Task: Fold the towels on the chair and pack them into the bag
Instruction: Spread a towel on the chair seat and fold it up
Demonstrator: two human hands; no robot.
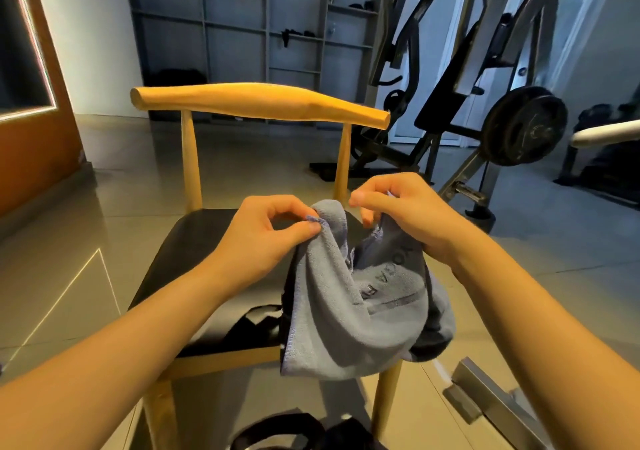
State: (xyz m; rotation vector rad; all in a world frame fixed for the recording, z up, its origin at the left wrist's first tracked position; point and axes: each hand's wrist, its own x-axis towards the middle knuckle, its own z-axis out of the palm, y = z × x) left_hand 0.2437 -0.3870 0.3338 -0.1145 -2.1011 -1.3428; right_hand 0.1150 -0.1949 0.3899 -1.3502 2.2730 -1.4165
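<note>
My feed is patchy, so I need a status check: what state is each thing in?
Grey towel: unfolded, bunched, held up over the seat.
Left hand: pinches the towel's hemmed edge.
Right hand: grips the towel's other end.
Chair: upright, black strap lying on its seat.
Black item at bottom edge: mostly cut off, state unclear.

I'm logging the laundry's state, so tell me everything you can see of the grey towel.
The towel is grey-blue terry with a stitched hem and a band of dark lettering too creased to read. Unfolded and bunched, it hangs in folds. The left hand pinches its hemmed top edge; the right hand grips the cloth beside it. Its lower end drapes over the near right corner of the chair.
</note>
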